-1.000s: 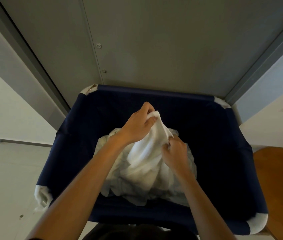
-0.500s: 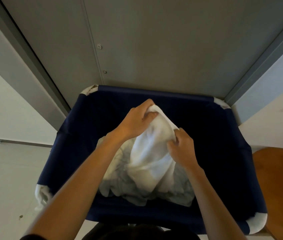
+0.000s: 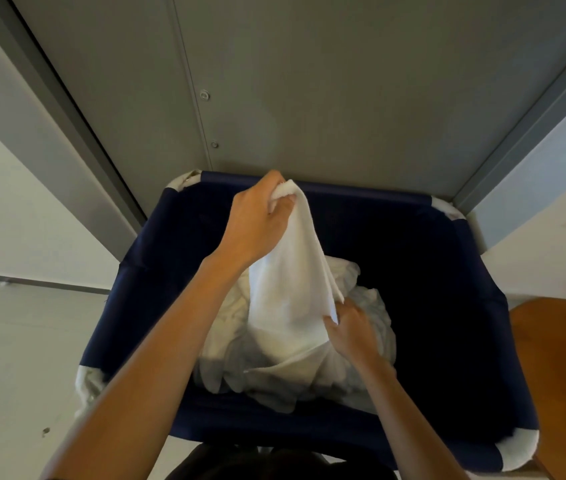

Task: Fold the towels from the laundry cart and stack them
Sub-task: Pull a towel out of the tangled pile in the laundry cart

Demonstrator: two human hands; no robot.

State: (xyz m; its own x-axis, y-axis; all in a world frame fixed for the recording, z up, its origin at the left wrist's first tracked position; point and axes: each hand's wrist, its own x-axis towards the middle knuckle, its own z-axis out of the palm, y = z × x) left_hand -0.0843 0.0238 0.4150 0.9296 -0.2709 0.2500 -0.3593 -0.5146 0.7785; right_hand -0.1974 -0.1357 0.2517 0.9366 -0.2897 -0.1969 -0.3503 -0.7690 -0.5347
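Nearest: pinching lower edge of white towel (image 3: 288, 289) with right hand (image 3: 350, 332), fingers curled on the cloth, down inside navy laundry cart (image 3: 170, 265). Stretched up from heap of crumpled towels (image 3: 229, 362) on cart bottom. Further out: gripping towel's top end in left hand (image 3: 257, 223), fist clamped, raised about level with far rim. Beyond: grey panelled wall (image 3: 309, 81)

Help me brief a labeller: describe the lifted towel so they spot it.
Find the navy laundry cart before the grey wall. White towels lie heaped inside. The wanted towel rises above the heap, its top gripped by the left hand, its edge pinched by the right hand.
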